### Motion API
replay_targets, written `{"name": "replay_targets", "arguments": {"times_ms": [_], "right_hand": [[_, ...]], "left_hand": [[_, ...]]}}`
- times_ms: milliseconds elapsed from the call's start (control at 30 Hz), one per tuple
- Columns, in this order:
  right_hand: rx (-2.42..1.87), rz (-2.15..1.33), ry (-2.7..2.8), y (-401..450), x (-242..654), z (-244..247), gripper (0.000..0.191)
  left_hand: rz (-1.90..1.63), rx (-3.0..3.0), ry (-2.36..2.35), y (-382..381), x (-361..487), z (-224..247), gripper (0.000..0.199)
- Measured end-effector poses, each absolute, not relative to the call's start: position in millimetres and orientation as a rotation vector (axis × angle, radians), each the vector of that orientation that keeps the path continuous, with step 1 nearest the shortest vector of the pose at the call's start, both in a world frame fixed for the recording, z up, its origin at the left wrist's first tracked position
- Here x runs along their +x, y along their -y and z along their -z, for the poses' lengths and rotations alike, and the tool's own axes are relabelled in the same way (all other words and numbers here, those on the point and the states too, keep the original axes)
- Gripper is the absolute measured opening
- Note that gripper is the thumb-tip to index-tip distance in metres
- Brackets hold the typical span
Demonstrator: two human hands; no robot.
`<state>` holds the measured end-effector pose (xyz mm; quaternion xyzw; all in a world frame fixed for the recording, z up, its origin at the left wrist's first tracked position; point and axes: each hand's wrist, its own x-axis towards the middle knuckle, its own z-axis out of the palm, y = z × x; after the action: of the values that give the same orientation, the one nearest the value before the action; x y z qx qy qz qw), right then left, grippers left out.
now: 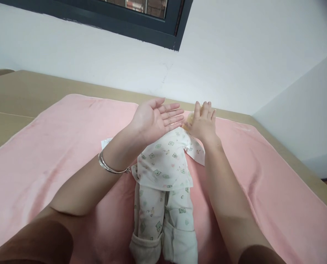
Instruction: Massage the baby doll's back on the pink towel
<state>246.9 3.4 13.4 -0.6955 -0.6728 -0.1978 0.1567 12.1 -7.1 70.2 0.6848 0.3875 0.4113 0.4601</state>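
Note:
My left hand is held palm up with its fingers stretched out, above the neck end of a small white top printed with green and orange figures. It holds nothing, and a silver bracelet circles that wrist. My right hand is palm down with fingers spread, over or against a yellowish thing mostly hidden behind it; its kind and whether I touch it, I cannot tell. Below the top lie matching small trousers with turned-up cuffs. The clothes look filled out, as if on a doll.
A pink blanket with soft folds lies under the clothes on a light wooden surface. Behind it rises a white wall with a dark-framed window. Another wall section stands at the right.

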Motion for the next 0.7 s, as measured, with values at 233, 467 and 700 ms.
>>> {"name": "replay_targets", "arguments": {"times_ms": [233,467,700], "right_hand": [[-2.079,0.548,1.948,1,239,-20,0.089],[-2.306,0.51,1.951,10,224,-32,0.089],[-2.378,0.329,1.971,25,209,-51,0.083]], "left_hand": [[-0.819,1.288,-0.79,39,5,-92,0.055],[-0.872,0.708,-0.685,57,12,-101,0.053],[-0.851,0.624,-0.696,56,16,-95,0.048]]}}
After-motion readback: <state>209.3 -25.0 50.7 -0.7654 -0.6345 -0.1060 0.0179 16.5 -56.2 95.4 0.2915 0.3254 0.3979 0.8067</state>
